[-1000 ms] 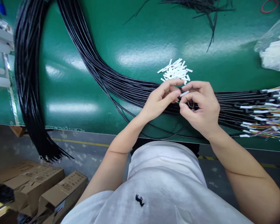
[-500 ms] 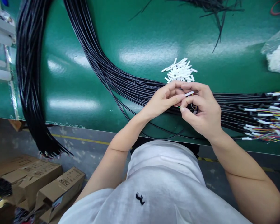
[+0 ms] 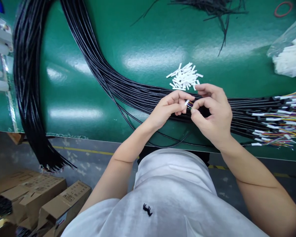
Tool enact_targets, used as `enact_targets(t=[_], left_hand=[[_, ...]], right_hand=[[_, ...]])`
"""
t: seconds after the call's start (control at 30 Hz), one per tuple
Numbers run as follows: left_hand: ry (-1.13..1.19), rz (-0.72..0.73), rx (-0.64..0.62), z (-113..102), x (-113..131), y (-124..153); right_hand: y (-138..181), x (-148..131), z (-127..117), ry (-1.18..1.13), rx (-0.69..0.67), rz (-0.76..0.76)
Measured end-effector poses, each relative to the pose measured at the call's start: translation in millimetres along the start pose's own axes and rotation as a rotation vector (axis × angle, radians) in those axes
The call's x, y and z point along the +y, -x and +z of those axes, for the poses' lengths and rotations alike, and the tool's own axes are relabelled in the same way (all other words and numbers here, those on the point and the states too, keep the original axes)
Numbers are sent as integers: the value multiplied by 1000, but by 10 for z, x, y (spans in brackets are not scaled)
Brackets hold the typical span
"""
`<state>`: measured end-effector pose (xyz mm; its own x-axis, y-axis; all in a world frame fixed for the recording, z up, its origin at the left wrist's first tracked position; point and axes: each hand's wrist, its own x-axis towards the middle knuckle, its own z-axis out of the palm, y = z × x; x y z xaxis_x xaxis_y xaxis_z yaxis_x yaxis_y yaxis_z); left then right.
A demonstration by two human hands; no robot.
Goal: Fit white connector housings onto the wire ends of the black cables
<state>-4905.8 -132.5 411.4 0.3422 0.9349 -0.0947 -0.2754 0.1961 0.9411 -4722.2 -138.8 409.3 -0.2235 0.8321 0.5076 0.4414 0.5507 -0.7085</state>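
Note:
In the head view my left hand [image 3: 164, 110] is closed, thumb and fingers pinching a short white sleeve [image 3: 186, 102] around a cable end. Thin coloured wires [image 3: 190, 105] stick out of it towards the right. My right hand [image 3: 213, 115] pinches the tips of these wires between thumb and index finger, its other fingers curled loosely above. Just beyond the hands lies a pile of white sleeves [image 3: 186, 76]. Under both hands runs a thick bundle of black cables [image 3: 135, 87]; the held cable's path is partly hidden by my fingers.
Cable ends with white sleeves and coloured wires [image 3: 283, 121] fan out at right. A plastic bag of white pieces [image 3: 289, 59], a red ring [image 3: 283, 9] and black strips [image 3: 212, 6] lie farther back. Another black bundle [image 3: 27, 82] hangs over the green table's left front edge. Cardboard boxes [image 3: 66, 200] stand below.
The white sleeve has moved left, from between both hands to my left fingertips, and now sits tilted on the wires. My right fingers have drawn apart from my left hand. The view has shifted slightly.

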Motion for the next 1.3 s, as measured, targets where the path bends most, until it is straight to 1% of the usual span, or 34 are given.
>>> enact_targets(t=[0.3,0.6,0.73,0.9,1.07,1.2,1.3], left_hand=[[-22,-13,-1,13,-13,7],[13,-24,-49,-27,-39,-9],[-10,-24,-44,-20,-41,0],[-72,50,-67,11,-50,28],[-69,123,-88,4,-67,31],[-78,121,-135,-36,-68,15],[-79,110,-141,-50,-66,4]], right_hand=[[-20,-23,8,11,6,38],[-20,-52,2,-23,16,43],[-20,-41,-1,-13,2,61],[-20,-12,1,-38,18,30],[-19,-28,-3,-35,36,-19],[2,-43,-7,-19,19,-30],[-3,-33,5,-10,22,-28]])
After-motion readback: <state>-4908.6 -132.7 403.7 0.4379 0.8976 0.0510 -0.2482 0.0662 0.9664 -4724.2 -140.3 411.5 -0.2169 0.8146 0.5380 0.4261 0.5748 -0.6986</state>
